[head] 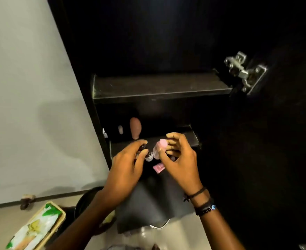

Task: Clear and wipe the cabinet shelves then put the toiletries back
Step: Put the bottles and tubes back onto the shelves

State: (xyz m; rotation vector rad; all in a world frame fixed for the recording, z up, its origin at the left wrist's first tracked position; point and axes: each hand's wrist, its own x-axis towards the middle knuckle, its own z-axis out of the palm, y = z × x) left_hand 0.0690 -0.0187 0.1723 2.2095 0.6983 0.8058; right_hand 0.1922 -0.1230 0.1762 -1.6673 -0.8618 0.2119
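Between the two hands sit two small bottles, side by side and nearly touching. The left hand [128, 165] pinches a little dark bottle with a white label [148, 156], its fingertips closed on the dark cap end. The right hand [179, 159] holds a clear bottle with a pink cap [159, 147], with the thumb on one side and the fingers curled behind it. Both bottles are up in the air, just in front of the lower shelf [190, 139] of the black cabinet [148, 42].

Just below the hands lies a small pink packet [158, 167] on a dark surface. Beyond the left hand, farther back on the lower shelf, stands a brown rounded thing [135, 127], and a tiny pale bottle [120, 129] is beside it. Well above both hands is the upper shelf [159, 87], with nothing on it. Up past the right hand, a shiny metal hinge [244, 72] holds the open door. Down near the left arm, on the floor, lies a flat pack with green leaves printed on it [38, 228].
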